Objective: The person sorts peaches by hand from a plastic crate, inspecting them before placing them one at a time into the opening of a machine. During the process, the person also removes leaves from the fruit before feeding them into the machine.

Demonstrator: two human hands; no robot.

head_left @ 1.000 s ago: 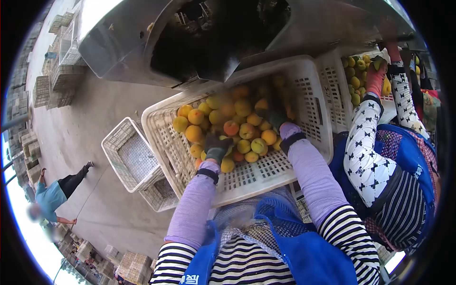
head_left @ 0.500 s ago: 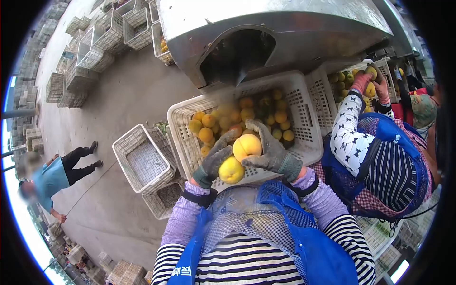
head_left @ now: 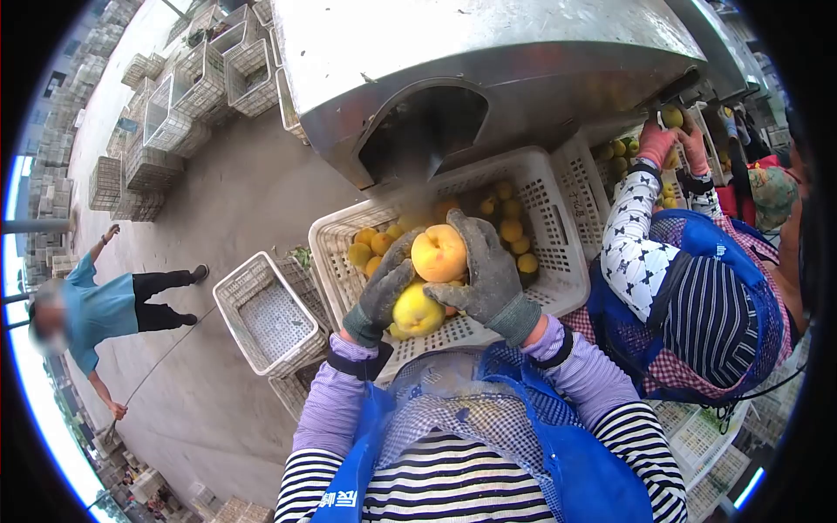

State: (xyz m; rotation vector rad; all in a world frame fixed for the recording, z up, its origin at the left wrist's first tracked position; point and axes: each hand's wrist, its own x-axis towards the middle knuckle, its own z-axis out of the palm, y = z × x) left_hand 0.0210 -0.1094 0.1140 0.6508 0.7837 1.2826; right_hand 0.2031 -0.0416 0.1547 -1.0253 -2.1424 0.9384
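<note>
Both of my hands wear dark, dirt-stained gloves and are held close together over a white plastic crate point(head_left: 567, 248). My left hand point(head_left: 384, 295) is curled round a large yellow-green peach point(head_left: 418, 309), the lower of two. Just above it, an orange-yellow peach point(head_left: 438, 253) with a faint seam is gripped by my right hand point(head_left: 495, 283), whose fingers bend over its far side. The left fingertips also lie against this upper fruit. In the crate, several orange and yellow peaches point(head_left: 513, 228) lie beyond my hands, partly hidden by them.
A metal machine point(head_left: 523, 74) with a dark opening overhangs the crate's far side. An empty white crate point(head_left: 270, 318) stands at left. On the right, a co-worker in pink gloves point(head_left: 658, 144) handles fruit. A person in a blue shirt point(head_left: 105, 301) stands on the floor holding a cord.
The upper peach has turned and shifted slightly left and up in my hands. The person at left has raised one arm and moved. The view has shifted a little.
</note>
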